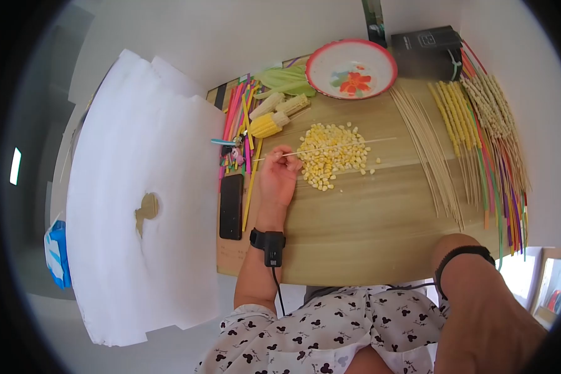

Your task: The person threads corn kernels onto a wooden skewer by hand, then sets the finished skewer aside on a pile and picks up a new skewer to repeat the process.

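Note:
My left hand (282, 167) pinches a thin wooden skewer (343, 146) near its left end. The skewer stretches to the right over a pile of loose yellow corn kernels (334, 156). My right forearm reaches in from the lower right, and a rounded part of my right hand (458, 244) shows at the table's front edge; its fingers are hidden. A fan of bare skewers (427, 156) lies right of the pile. Beyond it are skewers threaded with kernels (456, 115). A partly stripped corn cob (268, 125) and paler cobs lie behind my left hand.
A red-rimmed enamel basin (393, 71) stands at the back beside a black box (427, 53). Coloured strips (237, 109), green husks (287, 80) and a black phone (231, 207) are on the left. More coloured sticks (511, 199) lie far right. A white-covered surface (124, 206) adjoins the table.

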### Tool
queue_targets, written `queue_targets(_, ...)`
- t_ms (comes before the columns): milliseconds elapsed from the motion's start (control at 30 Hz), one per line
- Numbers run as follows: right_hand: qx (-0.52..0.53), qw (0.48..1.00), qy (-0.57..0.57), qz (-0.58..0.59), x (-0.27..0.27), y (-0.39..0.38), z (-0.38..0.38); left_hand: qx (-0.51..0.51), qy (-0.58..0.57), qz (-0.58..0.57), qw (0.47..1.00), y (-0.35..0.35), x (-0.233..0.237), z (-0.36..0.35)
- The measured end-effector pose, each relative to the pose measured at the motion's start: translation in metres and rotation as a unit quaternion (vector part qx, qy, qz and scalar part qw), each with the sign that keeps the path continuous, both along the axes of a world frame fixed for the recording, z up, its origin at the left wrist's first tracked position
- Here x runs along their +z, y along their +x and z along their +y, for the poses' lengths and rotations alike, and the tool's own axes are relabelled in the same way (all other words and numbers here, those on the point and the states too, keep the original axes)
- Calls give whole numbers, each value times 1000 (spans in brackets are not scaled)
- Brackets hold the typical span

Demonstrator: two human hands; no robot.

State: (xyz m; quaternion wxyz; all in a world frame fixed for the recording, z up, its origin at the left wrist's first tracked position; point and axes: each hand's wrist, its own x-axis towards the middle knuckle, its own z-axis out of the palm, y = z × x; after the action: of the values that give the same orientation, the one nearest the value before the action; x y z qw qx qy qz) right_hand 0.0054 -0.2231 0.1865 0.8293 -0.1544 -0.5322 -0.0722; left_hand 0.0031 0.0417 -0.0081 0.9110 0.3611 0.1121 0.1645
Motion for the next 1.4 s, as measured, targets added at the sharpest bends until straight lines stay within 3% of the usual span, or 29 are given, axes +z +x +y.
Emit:
queue_targets(167,57,996,-13,-61,9,-6,5,3,-4,-7,1000,1,0,-1)
queue_targets(267,88,990,-19,-105,19,-8,13,75,92,25,993,-2,8,-9)
queue_targets(500,142,968,-35,-203,36,-32,27,79,85,30,993,-4,-3,-4)
queue_targets(567,143,963,-41,-223,43,-42,24,66,-10,21,998,0,-4,-2)
queue_targets(667,134,966,-65,-211,39,-37,28,70,87,42,993,-6,-4,-3)
queue_targets(800,98,974,-101,-176,33,-17,13,65,-10,19,998,-3,-5,-4)
queue_targets(933,44,976,-138,-160,34,-2,5,34,-26,8,999,-3,-5,-3)
queue_targets(1233,-83,970,-214,-80,25,35,-18,-76,94,-64,991,-7,14,-20)
queue_targets(1400,7,975,-195,-103,21,36,-19,-18,89,-33,995,-12,20,-28)
